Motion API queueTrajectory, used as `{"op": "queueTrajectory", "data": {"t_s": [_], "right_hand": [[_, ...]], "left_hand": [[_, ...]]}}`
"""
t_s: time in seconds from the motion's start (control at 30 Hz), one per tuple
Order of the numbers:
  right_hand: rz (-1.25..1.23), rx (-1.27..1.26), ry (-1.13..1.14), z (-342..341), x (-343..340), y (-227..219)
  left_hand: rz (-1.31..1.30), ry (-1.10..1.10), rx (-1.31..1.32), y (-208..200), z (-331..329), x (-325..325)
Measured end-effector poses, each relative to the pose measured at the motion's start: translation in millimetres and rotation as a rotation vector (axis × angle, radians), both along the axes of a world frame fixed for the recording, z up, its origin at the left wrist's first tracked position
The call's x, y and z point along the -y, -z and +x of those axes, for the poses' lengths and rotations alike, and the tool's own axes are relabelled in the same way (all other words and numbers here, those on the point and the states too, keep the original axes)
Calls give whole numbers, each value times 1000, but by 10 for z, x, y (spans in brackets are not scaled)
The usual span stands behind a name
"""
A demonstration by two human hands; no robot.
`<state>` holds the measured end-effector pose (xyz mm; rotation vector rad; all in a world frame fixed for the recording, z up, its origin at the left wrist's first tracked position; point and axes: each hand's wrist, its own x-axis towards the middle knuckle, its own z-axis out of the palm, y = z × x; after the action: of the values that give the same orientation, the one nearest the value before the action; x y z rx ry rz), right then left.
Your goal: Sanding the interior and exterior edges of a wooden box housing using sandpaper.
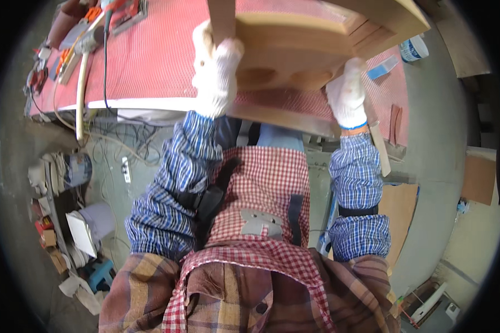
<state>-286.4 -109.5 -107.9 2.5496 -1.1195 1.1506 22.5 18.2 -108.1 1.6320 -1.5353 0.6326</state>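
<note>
A light-brown wooden furniture piece (294,41) with legs or rails and two oval shadowed spots is tilted over the worktable, its top cut off by the picture's edge. My left hand (216,72), in a white knit glove, grips it at an upright wooden post on its left. Also gloved in white, my right hand (347,94) closes on the piece's lower right edge; some of its fingers are hidden. Beneath lies the red-and-white textured mat (155,50) covering the table. Close to my right wrist, a thin pale strip (379,147) hangs past the table's edge.
Corded power tools (91,40) and a pale stick (82,97) lie at the table's left. A blue block (382,67) and white-and-blue tub (414,49) stand right. Cables (141,147) trail across the floor. A shelf (55,205) with buckets is lower left; a wooden board (403,216) is right.
</note>
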Motion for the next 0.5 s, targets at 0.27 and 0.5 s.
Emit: {"op": "queueTrajectory", "data": {"t_s": [0.27, 0.5], "right_hand": [[-330, -95, 73, 102, -69, -129], [-349, 14, -16, 249, -106, -281]], "left_hand": [[-48, -14, -52, 124, 272, 410], [66, 265, -686, -6, 309, 330]]}}
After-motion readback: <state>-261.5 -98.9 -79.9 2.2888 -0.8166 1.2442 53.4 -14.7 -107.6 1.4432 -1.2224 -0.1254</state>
